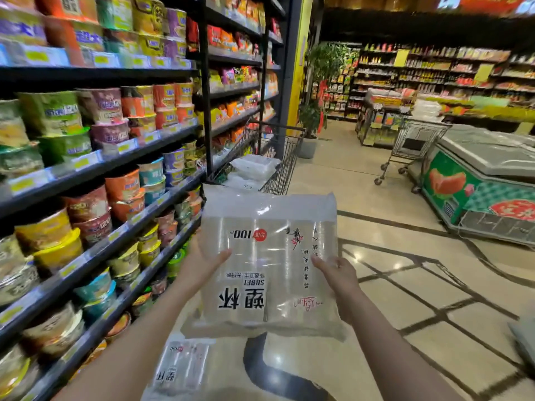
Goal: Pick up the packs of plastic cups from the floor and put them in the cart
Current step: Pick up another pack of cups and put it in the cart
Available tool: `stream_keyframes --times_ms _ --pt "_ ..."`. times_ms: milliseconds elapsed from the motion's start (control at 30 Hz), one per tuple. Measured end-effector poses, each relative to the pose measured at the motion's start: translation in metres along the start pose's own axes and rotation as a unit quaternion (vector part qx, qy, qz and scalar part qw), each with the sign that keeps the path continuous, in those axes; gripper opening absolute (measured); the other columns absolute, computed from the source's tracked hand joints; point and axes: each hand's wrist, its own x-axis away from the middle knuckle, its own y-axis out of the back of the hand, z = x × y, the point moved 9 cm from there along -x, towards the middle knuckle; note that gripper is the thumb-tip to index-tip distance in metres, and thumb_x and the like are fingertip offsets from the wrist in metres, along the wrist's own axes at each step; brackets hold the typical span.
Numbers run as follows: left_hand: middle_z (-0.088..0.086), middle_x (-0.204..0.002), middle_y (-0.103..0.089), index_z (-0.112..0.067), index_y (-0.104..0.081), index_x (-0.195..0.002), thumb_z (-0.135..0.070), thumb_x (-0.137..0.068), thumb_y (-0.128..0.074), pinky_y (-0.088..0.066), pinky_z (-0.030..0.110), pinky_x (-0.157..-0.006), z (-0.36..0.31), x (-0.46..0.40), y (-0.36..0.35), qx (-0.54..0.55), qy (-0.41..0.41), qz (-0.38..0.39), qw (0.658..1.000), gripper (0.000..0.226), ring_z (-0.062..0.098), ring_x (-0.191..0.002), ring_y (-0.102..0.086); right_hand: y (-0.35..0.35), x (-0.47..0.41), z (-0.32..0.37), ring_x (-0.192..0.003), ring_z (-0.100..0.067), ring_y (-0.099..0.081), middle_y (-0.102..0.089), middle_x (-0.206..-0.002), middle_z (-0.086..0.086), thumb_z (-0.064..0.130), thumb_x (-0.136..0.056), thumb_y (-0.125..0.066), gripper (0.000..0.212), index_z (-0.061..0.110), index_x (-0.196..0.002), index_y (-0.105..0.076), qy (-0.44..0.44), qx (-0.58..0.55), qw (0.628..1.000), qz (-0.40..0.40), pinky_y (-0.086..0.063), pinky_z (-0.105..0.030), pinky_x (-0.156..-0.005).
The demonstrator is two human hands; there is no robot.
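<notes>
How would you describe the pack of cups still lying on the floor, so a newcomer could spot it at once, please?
Start at the noodle shelves on the left and drop to the floor beside their lowest shelf. The floor pack lies flat there, beneath the held pack; no hand touches it.

Your two bare arms reach forward, raised. Your left hand [199, 263] and right hand [337, 273] grip opposite edges of one pack of cups [269, 264], thumbs on top.
</notes>
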Motion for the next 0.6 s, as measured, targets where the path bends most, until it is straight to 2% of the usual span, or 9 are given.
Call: stream_keyframes --times_ms 100,167,233,333,533,600 --pt "0.015 -0.138 -0.049 -0.010 -0.022 -0.137 -0.027 -0.079 -0.072 -0.042 0.039 -0.100 -0.015 -0.044 -0.015 0.012 0.017 -0.029 0.999 0.078 0.028 -0.117 -0.054 -0.002 -0.054 0.023 -0.123 -0.029 -0.049 -0.049 -0.136 -0.009 0.045 -0.073 -0.074 0.074 0.012 -0.133 -0.045 0.013 -0.010 1.000 0.022 -0.043 -0.044 -0.102" --pt "0.015 -0.143 -0.043 -0.010 -0.019 -0.140 -0.026 -0.079 -0.071 -0.039 0.040 -0.104 -0.026 -0.076 -0.026 -0.004 0.015 -0.039 0.999 0.082 0.030 -0.123 -0.049 -0.007 -0.092 0.035 -0.124 -0.029 -0.048 -0.048 -0.137 -0.010 0.040 -0.077 -0.073 0.070 0.010 -0.134 -0.044 0.023 -0.014 0.999 0.029 -0.043 -0.043 -0.103" --pt "0.014 -0.144 -0.040 -0.008 -0.020 -0.141 -0.025 -0.081 -0.070 -0.037 0.039 -0.103 -0.033 -0.109 -0.037 -0.025 0.013 -0.054 0.998 0.080 0.031 -0.127 -0.045 -0.015 -0.132 0.044 -0.124 -0.028 -0.048 -0.049 -0.136 -0.010 0.040 -0.078 -0.072 0.067 0.010 -0.132 -0.045 0.025 -0.012 0.999 0.035 -0.043 -0.040 -0.102" --pt "0.012 -0.140 -0.044 -0.008 -0.025 -0.139 -0.028 -0.079 -0.072 -0.040 0.037 -0.095 -0.044 -0.170 -0.054 -0.042 0.007 -0.065 0.997 0.078 0.027 -0.119 -0.049 -0.030 -0.196 0.061 -0.121 -0.028 -0.049 -0.053 -0.125 -0.008 0.039 -0.078 -0.072 0.064 0.011 -0.129 -0.046 0.020 -0.018 0.999 0.043 -0.042 -0.038 -0.098" --pt "0.015 -0.136 -0.050 -0.007 -0.031 -0.133 -0.029 -0.075 -0.075 -0.043 0.041 -0.099 -0.065 -0.338 -0.083 -0.038 0.009 -0.073 0.997 0.075 0.031 -0.120 -0.052 -0.077 -0.353 0.125 -0.115 -0.030 -0.055 -0.059 -0.118 -0.007 0.042 -0.075 -0.073 0.058 0.013 -0.119 -0.051 0.028 0.000 0.999 0.041 -0.046 -0.046 -0.100" --pt "0.016 -0.135 -0.050 -0.005 -0.032 -0.132 -0.027 -0.076 -0.075 -0.042 0.040 -0.100 -0.074 -0.391 -0.089 -0.041 0.009 -0.080 0.996 0.074 0.031 -0.120 -0.052 -0.096 -0.408 0.147 -0.116 -0.030 -0.057 -0.061 -0.123 -0.009 0.046 -0.072 -0.074 0.063 0.011 -0.119 -0.052 0.033 0.010 0.999 0.039 -0.046 -0.047 -0.101"
